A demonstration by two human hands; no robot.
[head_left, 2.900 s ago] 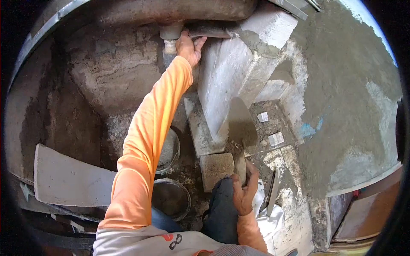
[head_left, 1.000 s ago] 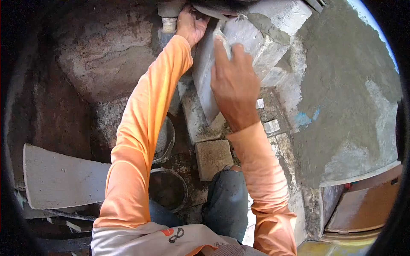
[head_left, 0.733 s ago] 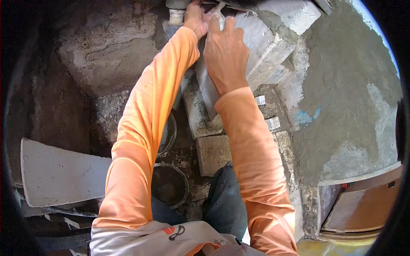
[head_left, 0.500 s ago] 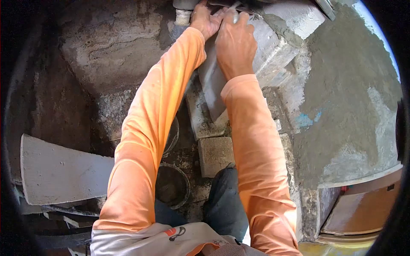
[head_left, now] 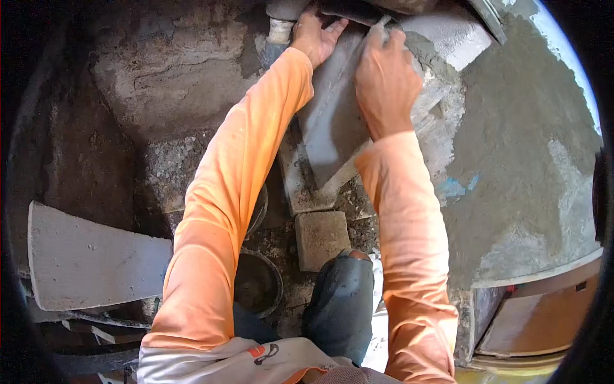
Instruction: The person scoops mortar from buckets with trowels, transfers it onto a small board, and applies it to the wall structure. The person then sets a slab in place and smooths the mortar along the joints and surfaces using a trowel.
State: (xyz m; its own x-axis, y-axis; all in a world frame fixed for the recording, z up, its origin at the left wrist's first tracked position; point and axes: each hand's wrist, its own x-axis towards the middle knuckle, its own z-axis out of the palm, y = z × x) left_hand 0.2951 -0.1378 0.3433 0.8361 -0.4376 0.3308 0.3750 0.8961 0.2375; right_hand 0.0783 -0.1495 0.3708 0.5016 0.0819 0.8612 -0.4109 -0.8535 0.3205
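At the top centre, my left hand (head_left: 318,36) reaches up beside a pale pipe fitting (head_left: 279,31), its fingers partly spread near a dark flat piece (head_left: 352,9) under the basin's underside. To its right, my right hand (head_left: 388,80) is closed round the handle of a trowel (head_left: 384,21); only a bit of the handle shows and the blade is hidden in shadow. Both hands are over the upper end of a grey upright slab (head_left: 329,121). Whether my left fingertips touch the dark piece is hard to tell.
A square block (head_left: 322,241) lies on the floor by my knee. Two buckets, the nearer one (head_left: 258,281) lower down, stand under my left arm. A curved pale board (head_left: 96,256) is at the left. Wet grey mortar covers the surface (head_left: 511,147) at the right.
My right hand has risen from beside my knee with the trowel to the slab's top, then shifted right. My left hand stays by the pipe, while the view has drifted.
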